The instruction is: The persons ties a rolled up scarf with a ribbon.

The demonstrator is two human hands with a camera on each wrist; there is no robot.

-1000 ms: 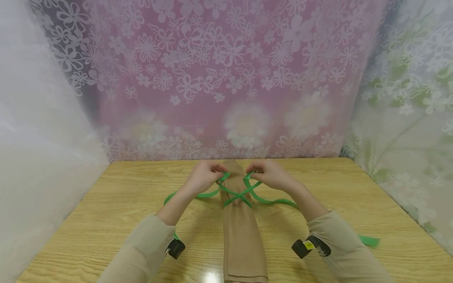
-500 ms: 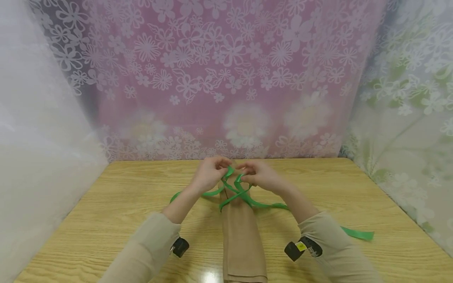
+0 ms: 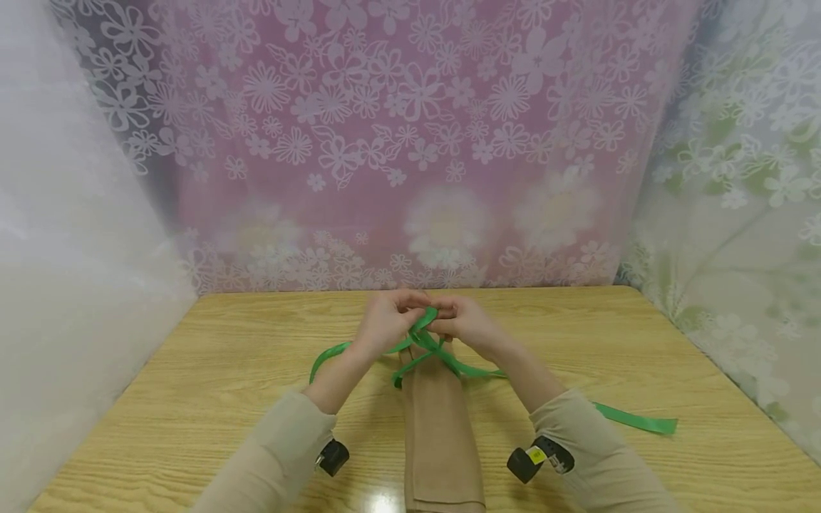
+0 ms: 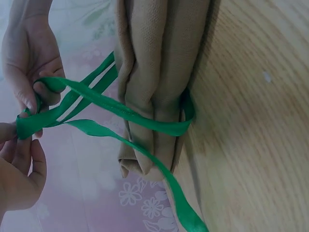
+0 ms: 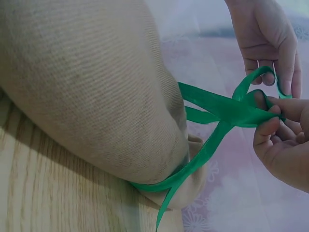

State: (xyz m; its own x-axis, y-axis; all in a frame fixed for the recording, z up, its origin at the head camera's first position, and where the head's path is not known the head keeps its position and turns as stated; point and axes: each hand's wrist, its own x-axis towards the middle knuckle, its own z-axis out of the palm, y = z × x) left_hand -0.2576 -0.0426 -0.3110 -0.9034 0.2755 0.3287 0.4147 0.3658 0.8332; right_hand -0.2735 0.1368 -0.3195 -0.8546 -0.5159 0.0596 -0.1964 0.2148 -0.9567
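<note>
A long folded bundle of tan cloth (image 3: 442, 442) lies lengthwise on the wooden table. Green ribbon (image 4: 111, 104) passes round its far end, and its strands cross above the cloth. Over that crossing, my left hand (image 3: 383, 324) pinches the ribbon between thumb and fingers. My right hand (image 3: 471, 328) meets it from the other side, also pinching ribbon, and the fingertips nearly touch. In the right wrist view, a small ribbon loop stands between the right hand (image 5: 285, 145) and the left hand (image 5: 270, 43). Fingers partly hide how the strands interlace.
Loose ribbon tails trail over the wooden table (image 3: 224, 399) on both sides; the right tail's end (image 3: 641, 420) lies beyond the right forearm. A floral pink curtain (image 3: 410, 142) hangs behind the table's far edge. Small black devices (image 3: 526, 463) sit at the wrists.
Both hands have come together over the cloth's far end. The two separately held ribbon parts now meet in one bunched crossing, and the right tail has been drawn slightly inward.
</note>
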